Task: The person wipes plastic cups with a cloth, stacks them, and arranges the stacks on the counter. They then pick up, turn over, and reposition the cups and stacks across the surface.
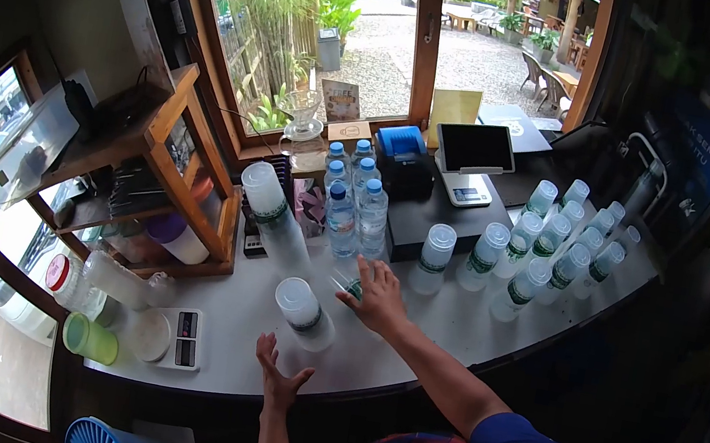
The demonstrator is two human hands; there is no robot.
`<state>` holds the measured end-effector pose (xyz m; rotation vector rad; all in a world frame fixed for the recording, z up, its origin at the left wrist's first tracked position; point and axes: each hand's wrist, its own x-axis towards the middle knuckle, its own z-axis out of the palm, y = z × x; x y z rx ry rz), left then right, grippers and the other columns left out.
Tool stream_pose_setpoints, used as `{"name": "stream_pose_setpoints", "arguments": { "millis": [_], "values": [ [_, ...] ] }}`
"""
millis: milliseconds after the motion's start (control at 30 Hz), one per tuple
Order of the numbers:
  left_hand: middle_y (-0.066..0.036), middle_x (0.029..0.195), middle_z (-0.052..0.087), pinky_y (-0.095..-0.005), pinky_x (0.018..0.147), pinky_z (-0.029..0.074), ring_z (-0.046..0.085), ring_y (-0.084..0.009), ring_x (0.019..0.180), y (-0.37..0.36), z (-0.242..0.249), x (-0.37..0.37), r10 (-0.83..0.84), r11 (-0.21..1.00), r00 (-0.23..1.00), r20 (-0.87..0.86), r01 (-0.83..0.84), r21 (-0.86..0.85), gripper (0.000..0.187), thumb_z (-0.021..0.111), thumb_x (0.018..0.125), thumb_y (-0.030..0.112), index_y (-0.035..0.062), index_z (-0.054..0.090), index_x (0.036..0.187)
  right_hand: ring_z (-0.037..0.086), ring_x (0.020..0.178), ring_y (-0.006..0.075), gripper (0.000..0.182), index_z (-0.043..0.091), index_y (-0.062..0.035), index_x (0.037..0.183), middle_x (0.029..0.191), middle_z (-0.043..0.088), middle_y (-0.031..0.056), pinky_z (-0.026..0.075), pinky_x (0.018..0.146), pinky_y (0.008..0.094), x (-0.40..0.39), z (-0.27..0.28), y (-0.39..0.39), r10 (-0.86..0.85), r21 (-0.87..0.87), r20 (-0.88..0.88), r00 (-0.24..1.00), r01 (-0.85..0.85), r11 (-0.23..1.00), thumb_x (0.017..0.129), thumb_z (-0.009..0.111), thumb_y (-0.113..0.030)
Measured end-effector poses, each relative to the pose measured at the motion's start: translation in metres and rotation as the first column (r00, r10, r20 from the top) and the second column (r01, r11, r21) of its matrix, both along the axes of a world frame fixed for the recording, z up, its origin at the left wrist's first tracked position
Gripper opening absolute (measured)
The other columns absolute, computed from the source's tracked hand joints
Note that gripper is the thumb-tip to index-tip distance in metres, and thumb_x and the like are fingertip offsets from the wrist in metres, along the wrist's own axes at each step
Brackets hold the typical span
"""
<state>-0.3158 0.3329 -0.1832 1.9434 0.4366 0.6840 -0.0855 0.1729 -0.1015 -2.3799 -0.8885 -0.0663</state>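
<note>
My right hand (380, 298) is closed around a clear plastic cup (348, 285) with a green label, tilted over the counter; the palm and fingers hide part of it. Lower down, my left hand (281, 376) is open at the counter's front edge, thumb and fingers apart and nothing in it. Just above that hand a clear plastic cup with a green label (304, 312) stands upright. Behind it rises a tall stack of clear cups (268, 207). Several more green-labelled cups (521, 287) stand in rows along the right of the counter.
Several water bottles (343, 220) stand at the back, beside a blue-and-black printer (403, 159) and a tablet on a stand (474, 152). A kitchen scale (171, 337), a green cup (91, 339) and a red-lidded jar (72, 284) sit left, below a wooden shelf (157, 226).
</note>
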Motion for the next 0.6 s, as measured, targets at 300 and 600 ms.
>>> {"name": "stream_pose_setpoints", "arguments": {
  "millis": [300,600],
  "values": [
    [-0.022,0.139,0.050,-0.0485,0.108,0.043,0.051,-0.0408,0.130,-0.023,-0.003,0.078,-0.050,0.999,0.998,0.047,0.050,0.005,0.102,0.093,0.071,0.018,0.0046,0.030,0.150,0.057,0.129,0.0338,0.082,0.037,-0.0034,0.150,0.129,0.059,0.0216,0.045,0.108,0.0413,-0.045,0.036,-0.084,0.034,0.362,-0.450,0.893,0.147,0.921,0.088,0.079,-0.037],
    [-0.027,0.132,0.051,-0.0501,0.104,0.044,0.053,-0.0450,0.124,-0.139,-0.028,0.110,-0.379,0.922,0.912,0.157,0.360,0.141,0.104,0.095,0.067,0.020,-0.0017,0.030,0.145,0.055,0.126,0.0342,0.098,0.016,-0.0004,0.150,0.136,0.049,0.0223,0.044,0.108,0.0447,-0.077,0.060,-0.123,0.014,0.771,0.096,0.995,-0.084,0.631,0.085,0.083,-0.030]
  ]
}}
